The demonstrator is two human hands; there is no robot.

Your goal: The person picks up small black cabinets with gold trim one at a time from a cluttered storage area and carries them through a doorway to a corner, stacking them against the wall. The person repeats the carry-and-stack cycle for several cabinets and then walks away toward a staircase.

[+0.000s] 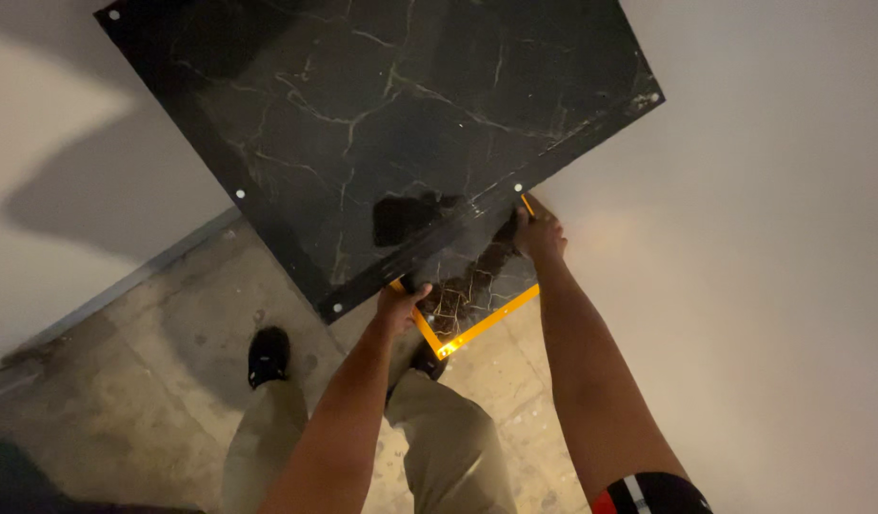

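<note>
Bare concrete floor [125, 352] runs under me to a pale wall [772, 238], and closest to the camera are my own legs and a black shoe [268, 354] on that floor. Just past them, my left hand [397, 306] is curled tight around the lower edge of a big black marble-look panel [382, 124], by its near corner. My right hand [538, 234] grips the same edge further along, fingers wrapped under. Below that edge sits a yellow frame [484, 325] with dark veined stone inside. The panel tilts up and away toward the wall. I'd judge both grips should stay firm and level, so the sheet does not twist or slip against the frame.
</note>
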